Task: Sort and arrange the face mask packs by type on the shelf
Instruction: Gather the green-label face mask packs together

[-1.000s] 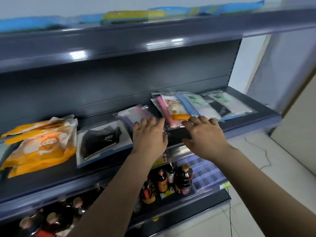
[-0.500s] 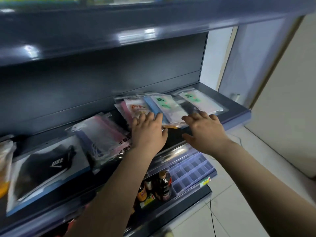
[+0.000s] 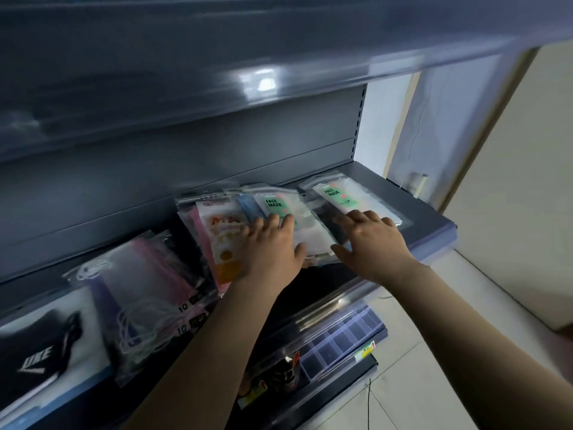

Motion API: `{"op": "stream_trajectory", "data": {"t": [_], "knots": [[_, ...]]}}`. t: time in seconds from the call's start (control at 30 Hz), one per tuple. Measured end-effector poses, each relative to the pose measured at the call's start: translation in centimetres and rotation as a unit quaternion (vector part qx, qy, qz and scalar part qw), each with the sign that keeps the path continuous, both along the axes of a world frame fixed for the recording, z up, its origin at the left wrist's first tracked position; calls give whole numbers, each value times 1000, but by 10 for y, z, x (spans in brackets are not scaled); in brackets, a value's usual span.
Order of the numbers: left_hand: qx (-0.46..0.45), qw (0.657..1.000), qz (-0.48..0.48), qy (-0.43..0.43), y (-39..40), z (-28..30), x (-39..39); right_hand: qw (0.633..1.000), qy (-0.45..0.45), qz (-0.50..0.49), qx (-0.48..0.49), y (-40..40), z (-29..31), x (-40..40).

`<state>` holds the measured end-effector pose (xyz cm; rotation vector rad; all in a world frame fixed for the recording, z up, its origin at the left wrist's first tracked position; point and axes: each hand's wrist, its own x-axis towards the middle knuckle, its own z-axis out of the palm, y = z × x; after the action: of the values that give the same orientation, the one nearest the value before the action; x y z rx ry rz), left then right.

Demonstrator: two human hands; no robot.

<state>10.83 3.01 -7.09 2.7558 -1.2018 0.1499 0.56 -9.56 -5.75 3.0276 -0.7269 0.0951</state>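
Observation:
Several face mask packs lie on the dark grey shelf (image 3: 428,212). My left hand (image 3: 269,246) rests flat, fingers straight, on the orange-and-white pack (image 3: 221,237) and the green-labelled "FACE MASK" pack (image 3: 279,206). To its right, my right hand (image 3: 372,243) lies flat beside that pack, over a black pack (image 3: 322,215). A second green-labelled pack (image 3: 347,197) sits at the far right. A pink and clear pack (image 3: 145,280) and a black pack with a white logo (image 3: 40,352) lie to the left.
The upper shelf (image 3: 279,72) overhangs close above the packs. On the lower shelf stand dark bottles (image 3: 282,373) and a clear divider tray (image 3: 341,342). A pale floor and a wall lie to the right.
Both hands have moved forward from the shelf's front edge onto the packs at the right. The view has shifted rightward and closer, and the orange packs at the left are out of sight.

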Motion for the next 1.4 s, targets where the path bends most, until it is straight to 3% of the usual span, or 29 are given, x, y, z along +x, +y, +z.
{"op": "stream_trajectory", "data": {"t": [0.63,0.87,1.07,1.2,1.4], "knots": [[62,987,143,34,-68,-20,-11,997,3,22,73,-121,-31,24],[45,979,196,38,-89,-26,-19,986,17,32,165,-162,-37,27],[13,978,202,57,-106,-34,-32,983,31,40,179,-185,-43,23],[-25,963,262,59,-118,-36,-42,973,-19,52,224,-202,-48,24],[-26,934,350,69,-126,-36,-50,920,-137,18,367,-215,-54,20]]}}
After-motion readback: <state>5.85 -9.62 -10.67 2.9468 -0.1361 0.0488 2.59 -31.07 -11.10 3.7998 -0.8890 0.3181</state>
